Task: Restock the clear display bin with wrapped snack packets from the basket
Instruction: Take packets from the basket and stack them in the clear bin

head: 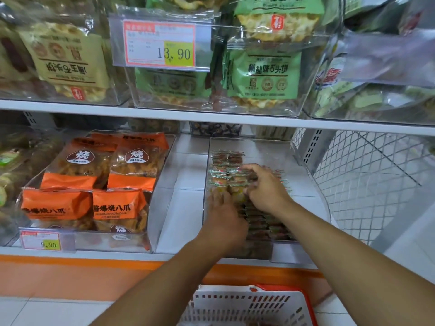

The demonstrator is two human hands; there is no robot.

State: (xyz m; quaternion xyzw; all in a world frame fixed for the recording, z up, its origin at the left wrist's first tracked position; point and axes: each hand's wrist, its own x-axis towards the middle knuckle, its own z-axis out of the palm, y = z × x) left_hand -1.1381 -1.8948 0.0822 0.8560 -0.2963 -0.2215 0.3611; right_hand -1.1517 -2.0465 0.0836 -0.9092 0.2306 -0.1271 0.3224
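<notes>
The clear display bin (306, 182) sits on the lower shelf, right of centre, with rows of small wrapped snack packets (226, 165) lying flat inside. Both hands are inside the bin. My left hand (223, 220) lies palm down on the packets near the bin's front left. My right hand (266, 189) is further in, its fingers curled over a bunch of packets in the middle row. The white basket (247, 307) with a red rim stands on the floor below; its contents are hidden.
A clear bin of orange snack bags (94, 184) stands to the left with a 9.90 price tag (42, 241). The upper shelf holds bins of green and tan biscuit packs (266, 74). A wire mesh panel (367, 180) closes the right side.
</notes>
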